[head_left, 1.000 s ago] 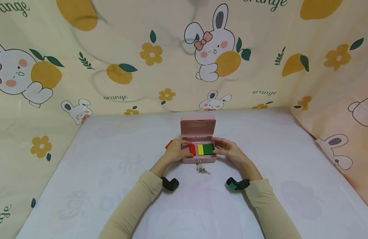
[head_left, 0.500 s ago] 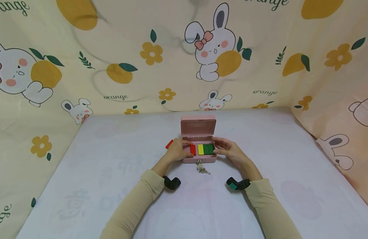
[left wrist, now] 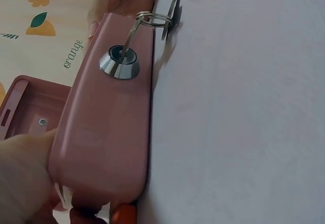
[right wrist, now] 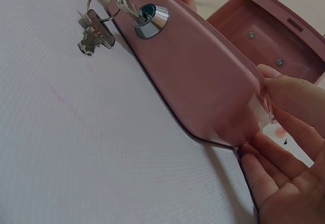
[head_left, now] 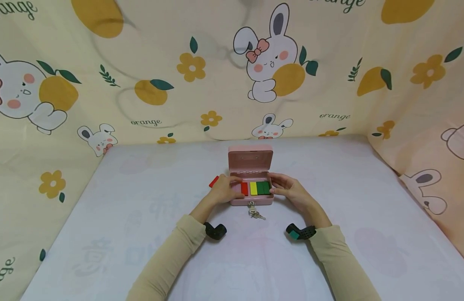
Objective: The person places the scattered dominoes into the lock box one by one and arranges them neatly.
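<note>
A pink metal cash box [head_left: 250,201] stands on the table, lid raised, a key in its front lock. Inside it are a red block [head_left: 244,189], a yellow block [head_left: 253,188] and several green blocks [head_left: 263,188] side by side. My left hand [head_left: 222,190] reaches over the left wall and pinches the red block between thumb and index finger at its two ends. With the thumb over the rim and fingers outside, my right hand [head_left: 293,191] holds the box's right wall. Another red block [head_left: 214,181] shows beyond my left hand, partly hidden by it.
A key ring with keys [head_left: 256,215] hangs from the lock [right wrist: 152,21] onto the white tabletop [head_left: 254,259]. The lid [head_left: 250,160] leans back behind the box. A printed cloth [head_left: 213,96] hangs behind and at both sides of the table.
The red block inside the box has slid slightly right, towards the yellow one, with my left fingertips at it. My right hand has stayed at the right wall.
</note>
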Motion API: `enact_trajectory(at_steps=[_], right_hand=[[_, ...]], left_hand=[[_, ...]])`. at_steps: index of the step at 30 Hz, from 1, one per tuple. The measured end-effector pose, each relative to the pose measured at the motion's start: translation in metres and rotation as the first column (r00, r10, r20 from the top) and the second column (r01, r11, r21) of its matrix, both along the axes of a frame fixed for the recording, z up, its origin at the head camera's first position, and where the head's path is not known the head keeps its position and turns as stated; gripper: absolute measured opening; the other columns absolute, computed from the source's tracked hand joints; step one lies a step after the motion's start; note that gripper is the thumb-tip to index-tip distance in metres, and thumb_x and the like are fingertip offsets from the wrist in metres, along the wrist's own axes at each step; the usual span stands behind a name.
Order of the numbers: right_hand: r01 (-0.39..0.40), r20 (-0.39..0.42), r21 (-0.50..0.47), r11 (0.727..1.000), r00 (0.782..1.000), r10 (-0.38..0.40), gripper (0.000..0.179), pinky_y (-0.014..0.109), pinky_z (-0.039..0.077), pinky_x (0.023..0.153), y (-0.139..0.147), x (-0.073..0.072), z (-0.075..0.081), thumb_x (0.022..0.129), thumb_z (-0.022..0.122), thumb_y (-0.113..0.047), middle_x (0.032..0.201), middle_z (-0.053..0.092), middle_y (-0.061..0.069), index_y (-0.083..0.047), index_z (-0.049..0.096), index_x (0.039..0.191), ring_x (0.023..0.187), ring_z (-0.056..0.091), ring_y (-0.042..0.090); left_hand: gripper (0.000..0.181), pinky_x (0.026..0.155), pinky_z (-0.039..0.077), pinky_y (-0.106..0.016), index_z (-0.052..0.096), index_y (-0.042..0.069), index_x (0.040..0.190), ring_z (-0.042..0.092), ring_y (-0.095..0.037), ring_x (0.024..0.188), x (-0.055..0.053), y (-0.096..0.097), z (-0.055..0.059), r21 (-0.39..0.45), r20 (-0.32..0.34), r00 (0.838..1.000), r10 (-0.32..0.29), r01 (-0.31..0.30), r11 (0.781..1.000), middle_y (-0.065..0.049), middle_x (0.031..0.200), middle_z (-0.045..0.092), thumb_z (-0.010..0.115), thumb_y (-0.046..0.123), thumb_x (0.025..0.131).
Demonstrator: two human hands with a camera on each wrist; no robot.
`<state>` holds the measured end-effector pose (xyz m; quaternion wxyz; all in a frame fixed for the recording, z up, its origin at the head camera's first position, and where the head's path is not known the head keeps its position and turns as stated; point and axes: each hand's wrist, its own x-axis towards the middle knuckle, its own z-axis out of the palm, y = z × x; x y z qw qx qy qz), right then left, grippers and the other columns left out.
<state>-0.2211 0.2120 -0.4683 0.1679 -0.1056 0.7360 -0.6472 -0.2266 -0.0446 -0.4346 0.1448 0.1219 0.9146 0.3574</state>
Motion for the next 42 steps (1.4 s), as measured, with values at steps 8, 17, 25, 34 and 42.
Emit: enact_trajectory(at_steps=[8,17,25,34,42], right_hand=[[0.002,-0.002,0.001,1.0,1.0,-0.002,0.063,0.008,0.039,0.1,0.0,0.0,-0.001,0.091,0.064,-0.009,0.155,0.032,0.023,0.002,0.035,0.146,0.146,0.027,0.039],[0.002,-0.008,-0.013,1.0,1.0,-0.002,0.065,0.006,0.04,0.098,0.001,0.0,-0.001,0.09,0.065,-0.009,0.154,0.032,0.024,0.003,0.035,0.146,0.143,0.037,0.028],[0.007,-0.005,-0.019,1.0,1.0,-0.007,0.065,0.007,0.04,0.099,0.0,-0.001,0.0,0.089,0.066,-0.008,0.154,0.033,0.024,0.003,0.036,0.145,0.129,0.046,0.002],[0.006,-0.006,-0.027,1.0,1.0,-0.006,0.065,0.007,0.04,0.098,0.0,-0.001,-0.001,0.088,0.067,-0.008,0.153,0.033,0.024,0.003,0.036,0.145,0.123,0.048,-0.005],[0.002,-0.014,-0.051,0.999,1.0,-0.003,0.066,0.006,0.04,0.098,0.0,-0.001,-0.002,0.088,0.066,-0.005,0.153,0.031,0.027,0.006,0.035,0.145,0.116,0.049,-0.014]], left_hand=[[0.044,0.096,0.045,-0.045,0.065,0.012,0.12,0.047,-0.032,0.112,0.0,0.001,0.0,-0.045,-0.026,1.0,0.0,-0.001,0.999,-0.024,0.127,0.049,0.077,0.022,0.079],[0.046,0.088,0.047,-0.04,0.066,0.015,0.121,0.051,-0.031,0.104,0.002,0.005,0.001,-0.096,-0.061,0.998,0.002,-0.008,0.995,-0.024,0.12,0.05,0.078,0.027,0.078],[0.049,0.09,0.049,-0.043,0.065,0.016,0.124,0.052,-0.032,0.103,0.003,0.005,0.002,-0.098,-0.072,0.997,0.003,-0.01,0.995,-0.026,0.124,0.049,0.079,0.029,0.079],[0.05,0.1,0.044,-0.048,0.064,0.013,0.126,0.047,-0.034,0.116,0.003,0.001,0.001,0.003,-0.041,0.999,-0.003,0.003,1.0,-0.027,0.131,0.048,0.078,0.026,0.08],[0.048,0.071,0.033,-0.025,0.065,0.008,0.124,0.042,-0.02,0.087,0.001,-0.007,0.002,0.073,-0.082,0.996,-0.035,0.041,0.996,-0.012,0.092,0.049,0.077,0.02,0.079]])
